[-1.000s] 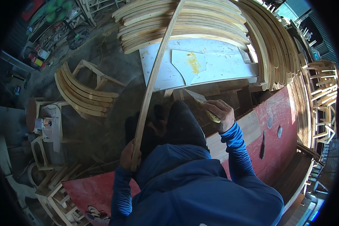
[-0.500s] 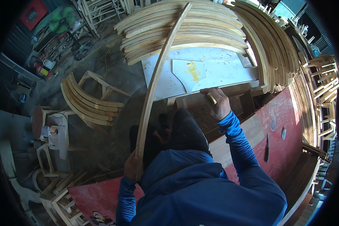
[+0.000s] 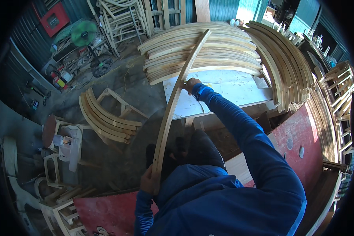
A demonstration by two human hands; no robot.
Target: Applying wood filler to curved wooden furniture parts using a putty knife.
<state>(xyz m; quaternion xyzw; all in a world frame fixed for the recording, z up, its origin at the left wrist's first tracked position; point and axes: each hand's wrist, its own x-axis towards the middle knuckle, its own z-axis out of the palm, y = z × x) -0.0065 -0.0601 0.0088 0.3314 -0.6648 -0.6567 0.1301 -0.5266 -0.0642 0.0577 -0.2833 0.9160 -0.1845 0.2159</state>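
Here, slat (image 3: 168, 118) in left fingers (image 3: 147, 179)

A woodworking workshop: beyond the right hand (image 3: 191, 83), curved wooden pieces (image 3: 202, 51) lie in thick stacks over a white counter (image 3: 242, 88), and a smaller curved stack (image 3: 106, 118) sits ahead and left of the left hand (image 3: 147, 181). Farther off past both, bare wooden frames (image 3: 122, 19) stand heaped near corrugated metal walls (image 3: 224, 11) and a green fan (image 3: 83, 33).
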